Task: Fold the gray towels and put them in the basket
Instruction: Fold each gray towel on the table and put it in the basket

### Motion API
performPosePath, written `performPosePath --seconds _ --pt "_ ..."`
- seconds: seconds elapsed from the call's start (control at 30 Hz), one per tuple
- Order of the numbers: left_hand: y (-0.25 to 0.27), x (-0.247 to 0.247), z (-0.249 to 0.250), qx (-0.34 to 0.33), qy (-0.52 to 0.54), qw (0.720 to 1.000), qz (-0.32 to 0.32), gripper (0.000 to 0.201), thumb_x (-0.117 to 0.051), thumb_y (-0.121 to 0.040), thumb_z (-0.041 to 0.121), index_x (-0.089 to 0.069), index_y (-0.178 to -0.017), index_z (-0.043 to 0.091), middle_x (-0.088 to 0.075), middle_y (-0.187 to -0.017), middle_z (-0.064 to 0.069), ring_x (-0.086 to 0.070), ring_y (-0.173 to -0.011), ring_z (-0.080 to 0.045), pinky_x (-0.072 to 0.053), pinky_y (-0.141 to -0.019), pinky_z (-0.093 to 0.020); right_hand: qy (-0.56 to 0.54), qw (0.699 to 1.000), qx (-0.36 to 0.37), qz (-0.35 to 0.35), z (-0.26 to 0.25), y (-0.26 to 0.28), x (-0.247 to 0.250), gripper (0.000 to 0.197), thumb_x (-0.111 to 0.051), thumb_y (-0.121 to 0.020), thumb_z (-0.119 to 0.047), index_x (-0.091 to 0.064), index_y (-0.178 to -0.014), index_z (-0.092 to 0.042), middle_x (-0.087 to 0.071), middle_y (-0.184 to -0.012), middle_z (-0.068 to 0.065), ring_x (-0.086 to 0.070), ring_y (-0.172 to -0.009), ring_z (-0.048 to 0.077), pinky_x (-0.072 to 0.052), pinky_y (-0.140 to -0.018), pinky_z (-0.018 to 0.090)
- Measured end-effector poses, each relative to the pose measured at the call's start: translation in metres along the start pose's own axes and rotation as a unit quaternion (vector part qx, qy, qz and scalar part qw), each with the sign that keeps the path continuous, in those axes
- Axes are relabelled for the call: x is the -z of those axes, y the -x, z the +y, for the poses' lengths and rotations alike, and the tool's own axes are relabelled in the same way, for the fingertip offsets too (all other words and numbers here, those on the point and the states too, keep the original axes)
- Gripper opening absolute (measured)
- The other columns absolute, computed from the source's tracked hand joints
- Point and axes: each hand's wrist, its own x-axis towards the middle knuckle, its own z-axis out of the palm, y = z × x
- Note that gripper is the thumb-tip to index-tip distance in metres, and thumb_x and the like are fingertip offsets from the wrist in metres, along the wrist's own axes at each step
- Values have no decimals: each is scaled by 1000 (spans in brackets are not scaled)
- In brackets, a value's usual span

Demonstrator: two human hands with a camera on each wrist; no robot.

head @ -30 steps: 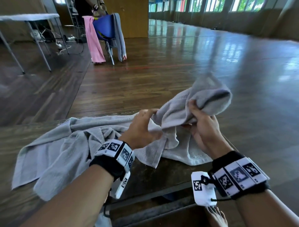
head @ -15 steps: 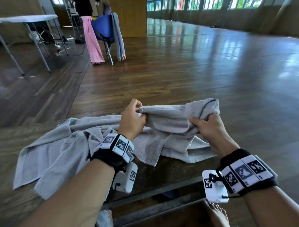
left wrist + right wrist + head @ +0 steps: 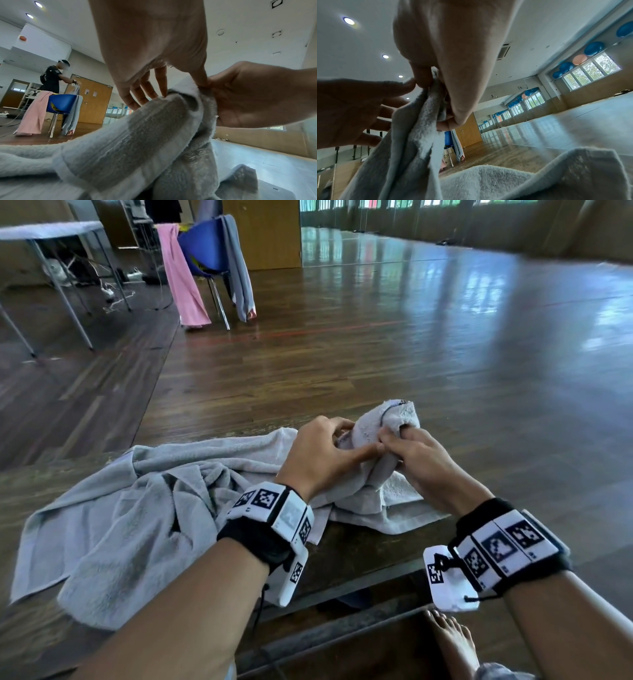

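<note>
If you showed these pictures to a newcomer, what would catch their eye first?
Most likely the two hands, left hand and right hand, meeting at a bunched corner of a gray towel lifted off the wooden table. Next, the crumpled gray towel on the left.

Gray terry-cloth towel, centre right of head view: one end gathered and lifted into a bunched peak, corner with hem line uppermost; lower part drapes down onto the dark wooden tabletop, bottom edge lying flat. Woven band visible near the end in left wrist view.

Second gray terry-cloth towel, lower left of head view: crumpled, unfolded, spread loosely on the tabletop, touching the first.
</note>
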Motion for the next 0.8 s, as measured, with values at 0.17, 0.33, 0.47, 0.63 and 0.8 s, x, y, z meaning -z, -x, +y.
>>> performPosePath --seconds 0.17,0.33,0.47,0.63,0.8 --pt "-2 -1 -5 -19 -31 999 11 19 -64 -88 27 -80 -92 18 -74 -71 1 -67 -67 -13 -50 -60 -27 31 999 -38 7 -1 -1 6 26 -58 -95 -41 -80 -88 -30 -79 -93 -3 -75 -86 13 -57 -65 21" --pt "-19 12 -17 98 43 985 135 18 -58 -89 17 -75 -84 13 -69 -71 5 -65 -77 -20 -44 -66 -28 281 934 -123 185 9 -2 19 22 -54 -93 -28 -63 -80 -12 -65 -82 7 -66 -73 26 -60 -68 42" --pt "-19 20 -20 103 83 983 130 23 -55 -88 8 -76 -94 14 -73 -87 2 -66 -88 -15 -54 -86 -36 386 885 -167 199 11 5 13 56 -58 -90 -38 -41 -139 -15 -45 -138 16 -51 -125 36 -44 -105 49" --pt "-5 9 0 -51 59 997 -12 38 -52 -82 -4 -70 -107 18 -72 -95 8 -66 -89 1 -47 -81 -12 313 936 83 137 -3 7 -11 64 -63 -93 -24 -38 -153 -27 -42 -149 2 -44 -134 23 -40 -112 46" --pt "1 -1 8 -118 20 992 -47 36 -50 -85 -6 -51 -115 13 -72 -97 4 -68 -86 -9 -53 -74 -25 355 924 123 73 5 5 -17 57 -57 -91 -19 -46 -142 -39 -47 -125 -13 -30 -114 7 -30 -93 14"
